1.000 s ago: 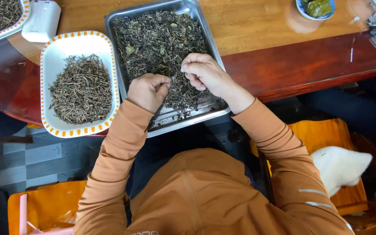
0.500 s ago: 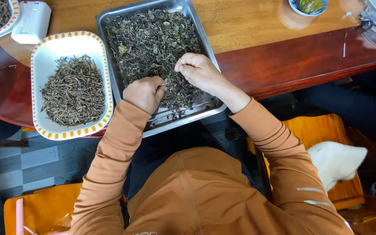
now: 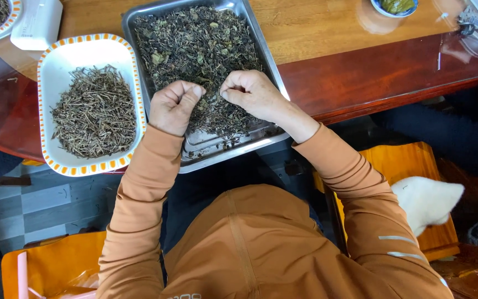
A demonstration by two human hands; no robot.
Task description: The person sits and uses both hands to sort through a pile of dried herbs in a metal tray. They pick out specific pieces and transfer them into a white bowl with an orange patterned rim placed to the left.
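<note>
Head view: both hands, left (image 3: 173, 106) and right (image 3: 252, 93), pinch dried leaves (image 3: 195, 44) in steel tray (image 3: 261, 41); stems (image 3: 95, 111) fill white dish (image 3: 78, 50).

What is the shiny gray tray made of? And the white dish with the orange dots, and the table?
The gray tray looks like metal, probably stainless steel: it glints along its rim. The white dish with an orange-patterned edge looks like smooth plastic or melamine, though enamel is possible. The table looks like varnished wood: grain shows, and its dark red edge reflects light.

A home-style tea-sorting spot: polished wooden counter (image 3: 360, 72), metal tray (image 3: 261, 41) of dried leaves, enamel dish (image 3: 84, 50) of stems (tiled floor below).
</note>
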